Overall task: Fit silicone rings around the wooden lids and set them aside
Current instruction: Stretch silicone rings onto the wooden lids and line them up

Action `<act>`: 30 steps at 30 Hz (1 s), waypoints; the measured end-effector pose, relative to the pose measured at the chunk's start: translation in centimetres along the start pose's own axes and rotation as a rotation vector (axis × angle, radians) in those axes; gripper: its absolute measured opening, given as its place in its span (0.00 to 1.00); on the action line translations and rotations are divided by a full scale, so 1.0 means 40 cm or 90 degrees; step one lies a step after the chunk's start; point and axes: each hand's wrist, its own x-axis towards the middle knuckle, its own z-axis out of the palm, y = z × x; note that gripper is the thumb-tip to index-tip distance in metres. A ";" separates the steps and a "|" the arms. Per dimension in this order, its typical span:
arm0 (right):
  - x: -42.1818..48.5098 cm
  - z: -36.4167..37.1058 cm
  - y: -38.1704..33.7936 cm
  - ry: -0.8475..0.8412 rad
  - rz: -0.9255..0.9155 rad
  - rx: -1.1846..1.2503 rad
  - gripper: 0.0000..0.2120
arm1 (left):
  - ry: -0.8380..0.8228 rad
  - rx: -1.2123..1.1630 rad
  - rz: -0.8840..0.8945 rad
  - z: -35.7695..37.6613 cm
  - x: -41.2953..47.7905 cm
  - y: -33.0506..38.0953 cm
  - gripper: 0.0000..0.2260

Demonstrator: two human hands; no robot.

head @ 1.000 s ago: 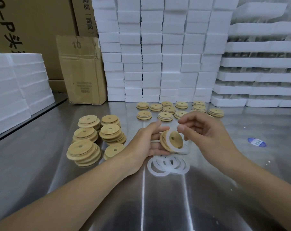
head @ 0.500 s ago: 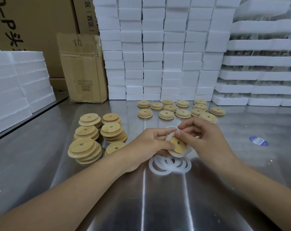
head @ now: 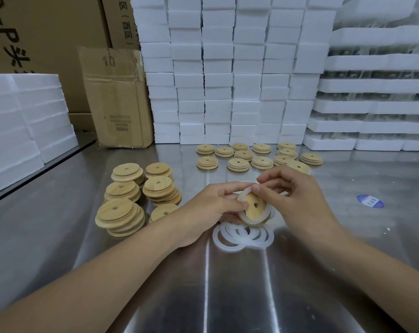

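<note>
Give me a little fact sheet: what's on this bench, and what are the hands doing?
Held item: round wooden lid with a centre hole, white silicone ring around it
Left hand: grips the lid's edge
Right hand: pinches the ring at the lid's top
Spare rings: loose pile on the steel table, under the hands
Bare lids: stacks, left
Set-aside lids: rows behind the hands
Backdrop: white foam blocks, cardboard box

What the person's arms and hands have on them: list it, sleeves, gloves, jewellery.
Nothing worn shows. The left hand and right hand are bare: no gloves, and no rings on the fingers in view. The left forearm and right forearm are uncovered down to the frame's lower edge, with no sleeves, no watch or band at either wrist, and no markings visible.
</note>
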 end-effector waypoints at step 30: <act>-0.002 -0.010 -0.018 -0.102 0.017 0.029 0.06 | -0.007 0.030 -0.005 0.001 -0.001 0.003 0.24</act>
